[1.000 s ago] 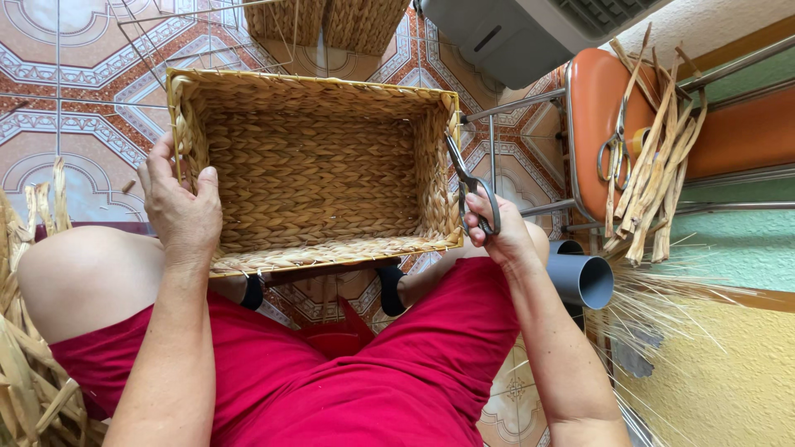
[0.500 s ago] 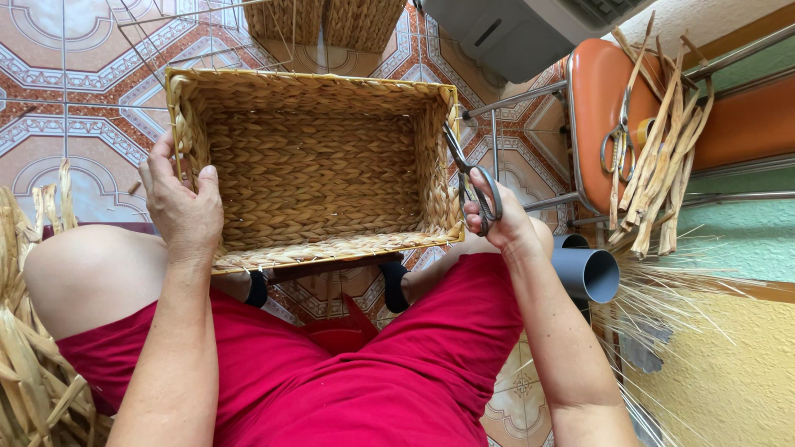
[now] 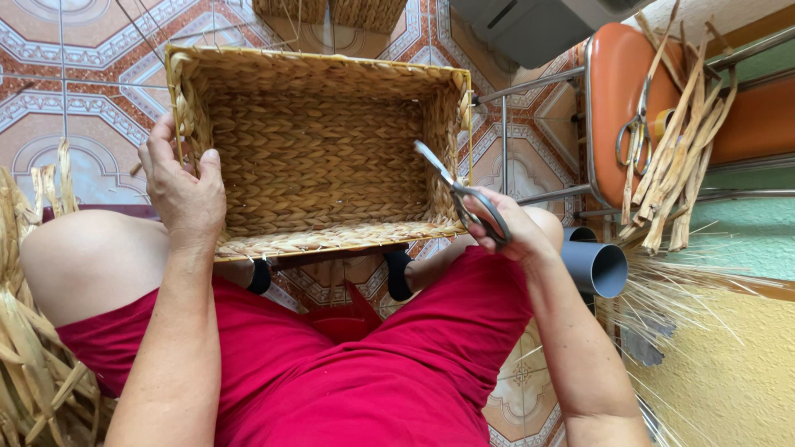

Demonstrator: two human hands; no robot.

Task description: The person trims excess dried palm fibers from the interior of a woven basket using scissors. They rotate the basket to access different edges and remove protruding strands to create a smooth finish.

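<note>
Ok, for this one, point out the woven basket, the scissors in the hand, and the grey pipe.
woven basket [image 3: 319, 161]: head view, on the braided inside bottom.
scissors [image 3: 464, 194]: head view, near the pivot, just above the right hand [image 3: 513, 228] that holds them.
grey pipe [image 3: 598, 269]: head view, on its open round end.

An orange chair [image 3: 617, 99] carries dry straw strips [image 3: 679, 157] and spare scissors [image 3: 633, 136]. A grey pipe [image 3: 596, 269] lies beside it on the patterned tile floor [image 3: 74, 91].

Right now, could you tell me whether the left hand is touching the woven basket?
Touching. The head view shows the left hand gripping the woven basket's left wall, fingers curled over its rim.
</note>
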